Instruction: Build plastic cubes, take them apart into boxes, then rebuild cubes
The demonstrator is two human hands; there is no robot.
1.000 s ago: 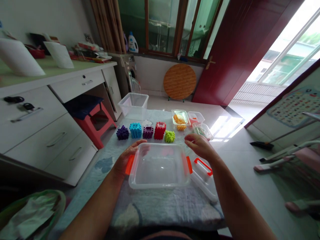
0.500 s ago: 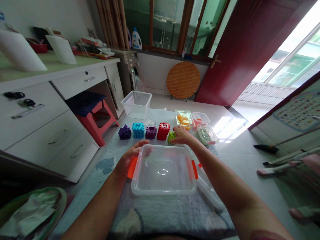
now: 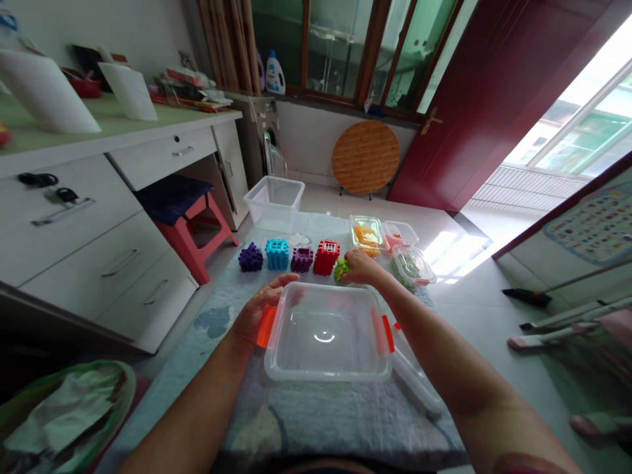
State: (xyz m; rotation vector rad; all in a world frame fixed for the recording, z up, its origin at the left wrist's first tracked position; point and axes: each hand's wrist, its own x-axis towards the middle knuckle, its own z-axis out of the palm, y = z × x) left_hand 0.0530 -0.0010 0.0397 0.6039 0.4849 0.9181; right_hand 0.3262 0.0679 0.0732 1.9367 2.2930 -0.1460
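A clear plastic box (image 3: 328, 375) with orange clips sits on the grey cloth in front of me. My left hand (image 3: 257, 311) grips its left rim and orange clip. My right hand (image 3: 361, 268) reaches past the box and closes on a lime green block (image 3: 340, 268) at the right end of a row. That row also holds a red block (image 3: 326, 256), a purple block (image 3: 302, 259), a blue block (image 3: 277, 253) and a dark purple block (image 3: 251, 257).
The box's lid (image 3: 415, 380) lies to its right. Small lidded containers (image 3: 409, 261) with orange (image 3: 366, 234) and red (image 3: 401, 233) contents stand behind. An empty clear bin (image 3: 275, 201), a red stool (image 3: 190, 227), white drawers (image 3: 99, 263) at left and a green bag (image 3: 64, 408) surround the cloth.
My right hand moved from beside the box's right rim forward to the lime green block and closed on it. My left hand stayed on the box.
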